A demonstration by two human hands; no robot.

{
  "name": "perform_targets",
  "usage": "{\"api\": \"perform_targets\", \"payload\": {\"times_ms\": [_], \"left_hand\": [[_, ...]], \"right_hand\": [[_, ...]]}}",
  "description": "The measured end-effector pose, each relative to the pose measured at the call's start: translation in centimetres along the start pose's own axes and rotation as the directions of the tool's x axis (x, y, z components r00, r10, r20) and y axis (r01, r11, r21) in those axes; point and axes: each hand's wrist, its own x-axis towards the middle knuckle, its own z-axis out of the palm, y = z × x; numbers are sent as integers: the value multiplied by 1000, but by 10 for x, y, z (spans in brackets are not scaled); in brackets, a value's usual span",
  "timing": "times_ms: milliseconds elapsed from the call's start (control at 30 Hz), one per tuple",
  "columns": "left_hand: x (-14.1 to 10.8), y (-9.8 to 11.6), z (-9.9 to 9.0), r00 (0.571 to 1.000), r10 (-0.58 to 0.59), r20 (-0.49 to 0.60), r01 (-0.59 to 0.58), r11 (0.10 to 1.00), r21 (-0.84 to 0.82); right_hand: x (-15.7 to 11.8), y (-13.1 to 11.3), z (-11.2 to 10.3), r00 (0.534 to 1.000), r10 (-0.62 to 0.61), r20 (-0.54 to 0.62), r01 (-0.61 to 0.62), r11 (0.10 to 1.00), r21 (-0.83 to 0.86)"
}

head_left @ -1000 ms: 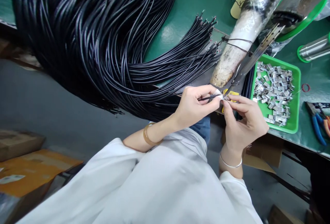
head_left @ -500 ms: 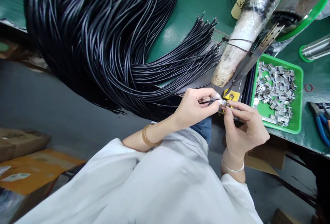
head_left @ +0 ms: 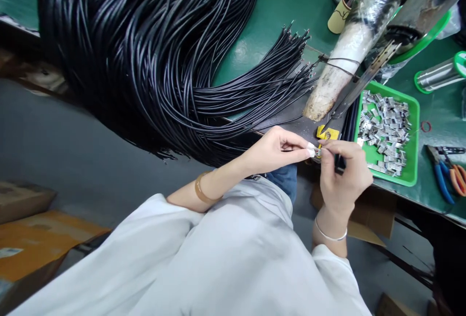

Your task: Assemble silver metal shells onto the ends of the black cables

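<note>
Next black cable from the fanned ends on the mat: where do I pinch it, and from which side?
Probably just behind a tip of the fanned cable ends, coming from the right, the tray side. There the strands spread apart and point that way; further left they merge into the dense bundle.

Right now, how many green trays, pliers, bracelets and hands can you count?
Green trays: 1
Pliers: 2, blue-handled and orange-handled
Bracelets: 2, amber and silver
Hands: 2, left hand and right hand, pinching a small metal piece together
Total: 7
</note>
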Motion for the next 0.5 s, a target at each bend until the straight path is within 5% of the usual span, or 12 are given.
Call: {"api": "perform_targets", "payload": {"times_ms": [67,167,300,500], "left_hand": [[1,-2,3,999,3,-39,-3,1000,6],[3,-4,7,995,29,-96,-32,999,-24],[8,-2,10,984,49,-174,-61,996,-63],[14,-3,8,959,67,-275,-52,997,62]], "right_hand": [[0,1,0,995,-101,-18,99,992,-83],[-1,-1,-3,979,12,-204,-18,999,-28],[-1,-6,-5,876,71,-477,11,986,167],[-6,-2,4,949,128,-288,-106,990,88]]}}
